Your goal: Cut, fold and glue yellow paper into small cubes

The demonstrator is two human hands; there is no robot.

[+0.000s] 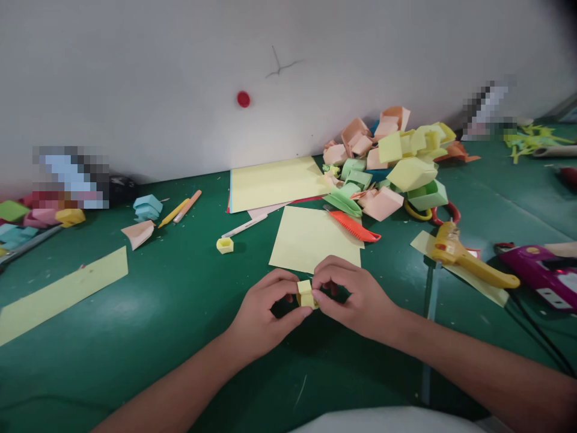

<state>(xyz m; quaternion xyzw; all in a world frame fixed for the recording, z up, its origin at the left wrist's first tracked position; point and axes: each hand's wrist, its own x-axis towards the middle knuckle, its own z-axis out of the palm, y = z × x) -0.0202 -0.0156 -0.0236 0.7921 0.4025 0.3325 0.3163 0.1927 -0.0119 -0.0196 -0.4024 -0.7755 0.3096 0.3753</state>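
Observation:
A small folded yellow paper box [305,290] is pinched between my two hands, just in front of a flat yellow paper sheet [311,237]. My left hand [270,304] grips its left side with thumb and index finger. On its right side, the fingertips of my right hand [354,294] are closed on the paper. The fingers partly cover the box. Farther left stands another little yellow paper box [225,245], open at the top. An orange-red utility knife [354,226] lies across the sheet's upper right corner.
At the back right is a heap of folded paper pieces [360,174]. A yellow glue gun [473,258] lies beside a purple device [541,270] with a cable. Scissors [444,211], stacked sheets [274,183], a white pen [244,225], a yellow strip [67,294] and markers [180,208] surround the hands.

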